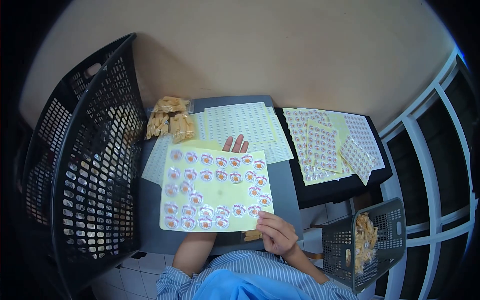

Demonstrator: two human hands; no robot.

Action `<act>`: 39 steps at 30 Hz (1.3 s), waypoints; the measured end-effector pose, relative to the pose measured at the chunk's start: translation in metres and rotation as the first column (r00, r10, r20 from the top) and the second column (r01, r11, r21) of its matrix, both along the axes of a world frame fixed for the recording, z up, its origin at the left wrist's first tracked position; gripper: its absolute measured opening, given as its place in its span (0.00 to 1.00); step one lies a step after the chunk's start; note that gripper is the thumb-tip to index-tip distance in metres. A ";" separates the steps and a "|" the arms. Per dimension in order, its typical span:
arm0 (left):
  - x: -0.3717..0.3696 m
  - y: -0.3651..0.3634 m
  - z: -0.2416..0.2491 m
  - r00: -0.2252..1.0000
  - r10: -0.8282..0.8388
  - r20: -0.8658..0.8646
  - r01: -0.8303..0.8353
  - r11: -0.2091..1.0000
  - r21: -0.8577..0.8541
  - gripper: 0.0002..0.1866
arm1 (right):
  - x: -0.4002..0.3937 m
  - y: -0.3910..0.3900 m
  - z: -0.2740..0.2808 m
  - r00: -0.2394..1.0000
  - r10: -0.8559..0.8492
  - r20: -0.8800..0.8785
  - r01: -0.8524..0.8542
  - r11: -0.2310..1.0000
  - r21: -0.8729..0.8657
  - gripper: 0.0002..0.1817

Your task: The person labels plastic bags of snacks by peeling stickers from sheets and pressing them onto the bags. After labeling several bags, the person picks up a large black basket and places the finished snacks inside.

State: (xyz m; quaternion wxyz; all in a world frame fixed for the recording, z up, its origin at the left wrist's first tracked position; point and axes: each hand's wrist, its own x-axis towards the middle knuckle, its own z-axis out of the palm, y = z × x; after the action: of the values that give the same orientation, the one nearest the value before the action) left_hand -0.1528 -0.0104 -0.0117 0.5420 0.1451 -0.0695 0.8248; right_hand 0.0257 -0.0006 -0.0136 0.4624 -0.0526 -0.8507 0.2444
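Note:
A pale yellow sheet of round stickers (225, 195) with orange and red print is held up over the table, with gaps between its stickers. My left hand (236, 144) is behind it; the forearm passes under the lower edge and stretched fingertips show above the top edge. The palm is hidden. My right hand (275, 233) pinches the sheet's lower right corner, fingertips close to a corner sticker. A packet of light-brown sticks (251, 235) lies partly covered under the sheet's lower edge.
Packets of light-brown sticks (171, 120) and sheets with small blue print (235, 120) lie on the grey table (287, 195). More sticker sheets (325, 145) cover the black table at right. A tall dark basket (95, 150) stands left; a smaller basket (336, 245) holds packets.

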 end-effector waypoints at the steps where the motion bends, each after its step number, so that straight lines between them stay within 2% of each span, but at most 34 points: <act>1: 0.000 -0.001 0.002 1.000 -0.005 0.003 0.005 1.000 0.031 0.37 | 0.000 0.000 -0.002 1.000 0.012 0.024 -0.012 1.000 -0.018 0.07; 3: 0.000 -0.003 0.003 1.000 -0.007 -0.008 0.008 0.998 0.055 0.37 | 0.001 0.002 0.002 0.998 0.029 0.050 -0.027 0.999 -0.035 0.07; 5: -0.001 -0.006 0.005 1.000 -0.015 -0.011 0.015 0.998 0.065 0.37 | 0.004 0.004 0.022 0.972 -0.010 0.236 0.015 1.000 -0.019 0.09; 8: -0.001 -0.011 0.005 1.000 -0.020 -0.017 0.021 0.998 0.065 0.37 | -0.009 0.017 0.040 0.979 0.007 0.205 -0.001 1.000 -0.029 0.13; 9: -0.001 -0.011 0.005 1.000 -0.022 -0.019 0.023 0.998 0.066 0.37 | -0.019 0.019 0.043 0.980 -0.066 0.187 0.071 0.997 -0.019 0.12; 10: -0.001 -0.013 0.005 0.999 -0.026 -0.023 0.027 0.998 0.065 0.37 | -0.029 0.022 0.048 0.980 -0.064 0.187 0.069 0.997 -0.018 0.12; 12: -0.001 -0.016 0.005 0.999 -0.026 -0.032 0.027 0.998 0.063 0.36 | -0.046 0.026 0.057 0.934 -0.228 0.276 0.208 0.973 0.102 0.11; 18: -0.004 -0.022 0.005 0.998 -0.005 -0.055 0.007 0.999 0.046 0.36 | -0.064 0.030 0.059 0.949 -0.184 0.255 0.116 0.959 0.258 0.10; 21: -0.007 -0.024 0.005 0.998 0.009 -0.067 -0.007 0.999 0.037 0.36 | -0.067 0.031 0.057 0.954 -0.155 0.257 0.093 0.968 0.235 0.08; 25: -0.009 -0.025 0.005 0.996 0.014 -0.085 -0.012 1.000 0.025 0.36 | -0.071 0.030 0.053 0.957 -0.165 0.239 0.108 0.966 0.235 0.06; 30: -0.011 -0.025 0.005 0.995 0.028 -0.098 -0.027 0.999 0.019 0.36 | -0.070 0.026 0.043 0.963 -0.236 0.134 0.177 0.921 0.347 0.07; 39: -0.011 -0.025 0.006 0.993 0.038 -0.114 -0.037 0.999 0.003 0.35 | -0.057 0.017 0.035 0.978 -0.203 0.040 0.173 0.907 0.384 0.10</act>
State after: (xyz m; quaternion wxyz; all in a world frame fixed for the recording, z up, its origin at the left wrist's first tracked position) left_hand -0.1641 -0.0354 -0.0057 0.5294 0.1933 -0.0360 0.8253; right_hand -0.0317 0.0169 0.0214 0.4512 -0.0538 -0.8904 0.0277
